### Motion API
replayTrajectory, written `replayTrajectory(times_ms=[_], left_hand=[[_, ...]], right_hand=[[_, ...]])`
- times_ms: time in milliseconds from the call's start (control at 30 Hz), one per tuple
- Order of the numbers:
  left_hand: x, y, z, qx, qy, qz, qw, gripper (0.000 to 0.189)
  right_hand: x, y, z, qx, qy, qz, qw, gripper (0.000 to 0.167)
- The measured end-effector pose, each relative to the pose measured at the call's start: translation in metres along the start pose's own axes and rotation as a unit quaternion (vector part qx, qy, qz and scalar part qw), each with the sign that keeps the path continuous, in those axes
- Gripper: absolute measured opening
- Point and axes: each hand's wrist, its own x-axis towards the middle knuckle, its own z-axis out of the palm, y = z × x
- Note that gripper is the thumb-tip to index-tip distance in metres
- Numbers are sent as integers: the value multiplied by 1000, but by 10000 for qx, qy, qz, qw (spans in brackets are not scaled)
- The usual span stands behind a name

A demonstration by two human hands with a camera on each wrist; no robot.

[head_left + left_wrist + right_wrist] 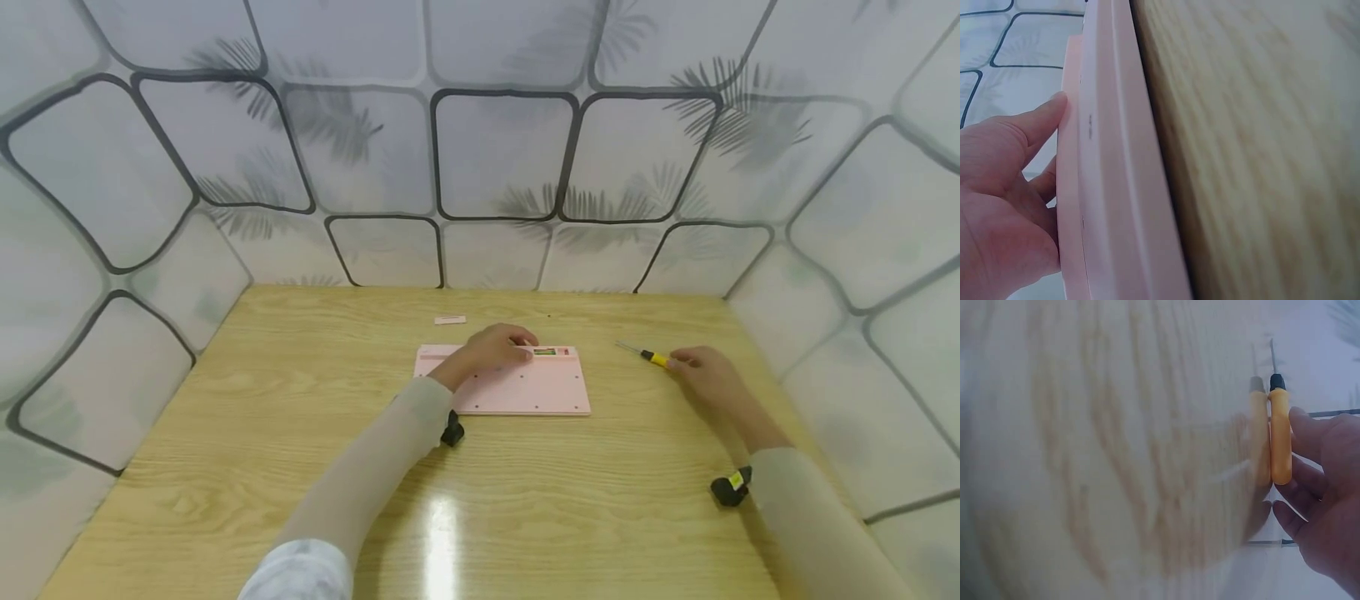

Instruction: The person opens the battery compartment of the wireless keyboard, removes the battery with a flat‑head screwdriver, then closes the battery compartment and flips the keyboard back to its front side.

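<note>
A flat pink keyboard [555, 387] lies face down on the table, with several small dark dots across its underside. A green battery [545, 352] shows in an open slot in its raised far strip. My left hand [495, 346] holds that far edge beside the slot, thumb on the strip; in the left wrist view the fingers of the left hand [1004, 194] go partly out of sight behind the strip. To the right, my right hand [705, 375] pinches the yellow handle end of a small screwdriver [654, 358]. Its thin shaft points left, and the handle [1280, 437] lies along the tabletop.
A small pink cover piece [450, 320] lies beyond the keyboard on the wood-grain table [300, 400]. A tiny dark speck [549, 316] is to its right. Patterned white walls [502, 154] enclose the table at the back and both sides.
</note>
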Motion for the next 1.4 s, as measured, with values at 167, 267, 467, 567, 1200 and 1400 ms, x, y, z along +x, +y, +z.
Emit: replayTrajectory(times_ms=[167, 267, 467, 567, 1200, 1400], left_hand=[[0, 1, 0, 26, 0, -49, 10000, 34], [1, 0, 1, 16, 1, -88, 10000, 33], [2, -2, 1, 59, 17, -87, 9999, 33], [3, -3, 1, 63, 24, -90, 9999, 34], [2, 0, 1, 69, -29, -90, 9999, 33], [1, 2, 1, 104, -25, -99, 9999, 33]], right_hand=[[1, 3, 3, 24, 152, -207, 9997, 42], [2, 4, 4, -15, 258, -408, 9988, 37], [2, 2, 5, -22, 318, -573, 9978, 32], [2, 0, 5, -28, 306, -555, 9980, 32], [-5, -2, 3, 263, 83, -260, 9993, 46], [-10, -4, 0, 408, 188, -128, 9989, 51]])
